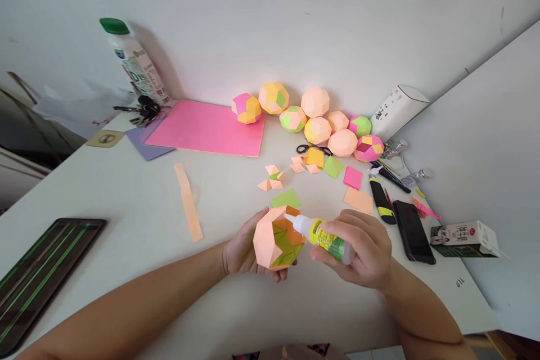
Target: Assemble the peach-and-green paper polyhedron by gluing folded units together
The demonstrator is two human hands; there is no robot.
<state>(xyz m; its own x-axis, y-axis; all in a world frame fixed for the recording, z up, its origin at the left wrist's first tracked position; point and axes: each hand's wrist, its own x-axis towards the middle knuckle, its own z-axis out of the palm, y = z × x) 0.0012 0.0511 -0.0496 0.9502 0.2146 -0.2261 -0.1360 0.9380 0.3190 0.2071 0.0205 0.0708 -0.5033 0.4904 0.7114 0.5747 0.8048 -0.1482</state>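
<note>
My left hand (239, 250) cups a half-built paper ball (274, 238), peach outside with green and orange folds showing in its open side. My right hand (363, 247) is closed round a small glue bottle (324, 235) with a yellow-green label. The bottle's white nozzle touches the top rim of the ball's opening. Both hands hover just above the white table (126, 191), near its front edge.
Several finished paper balls (316, 118) line the back wall. Loose folded pieces (274, 177), sticky notes, scissors (312, 149), a marker (382, 201) and a phone (413, 230) lie behind and right of my hands. A pink sheet (206, 126), a bottle (135, 62), keys, a tablet (37, 270) and a carton (464, 239) are also present.
</note>
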